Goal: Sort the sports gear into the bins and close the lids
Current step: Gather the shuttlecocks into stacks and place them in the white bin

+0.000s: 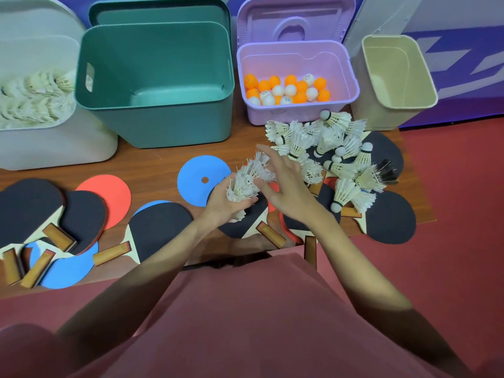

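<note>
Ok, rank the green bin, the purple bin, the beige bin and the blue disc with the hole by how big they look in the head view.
1. Green bin, clearly largest.
2. Purple bin and beige bin: look alike, so unranked.
3. Blue disc, smallest, though nearer the camera.

Beyond the left hand stand four bins in a row along the table; balls lie in the one straight ahead. Shuttlecocks are heaped on paddles right of the right hand. More paddles and discs lie to the left.
</note>
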Demonstrator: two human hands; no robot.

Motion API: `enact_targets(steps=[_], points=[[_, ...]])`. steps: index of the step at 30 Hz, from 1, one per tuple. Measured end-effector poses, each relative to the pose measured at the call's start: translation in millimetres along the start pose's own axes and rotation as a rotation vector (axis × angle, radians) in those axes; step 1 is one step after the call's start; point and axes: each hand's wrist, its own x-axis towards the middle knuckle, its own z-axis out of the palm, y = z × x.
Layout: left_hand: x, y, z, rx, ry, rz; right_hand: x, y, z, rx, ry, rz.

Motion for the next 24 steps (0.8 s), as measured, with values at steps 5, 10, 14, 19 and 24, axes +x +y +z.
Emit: enact_targets(steps=[5, 10, 14, 19, 24], points=[[5, 17, -3, -0.047, 0.039, 0.012, 9, 3, -12, 0.324, 0.257, -0.023], [10, 24, -8, -0.058, 0.043, 0.041, 36, 45, -23, 0.322, 0.559, 0.136], [13, 24, -13, -0.052, 0.060, 0.047, 64, 96, -24, -0.255, 0.320, 0.383], [15, 19, -20, -0.028, 0.088, 0.024, 74, 108, -22, -0.531, 0.242, 0.386], [15, 14, -28, -0.012, 0.102, 0.005, 75, 107, -23, -0.580, 0.234, 0.397]])
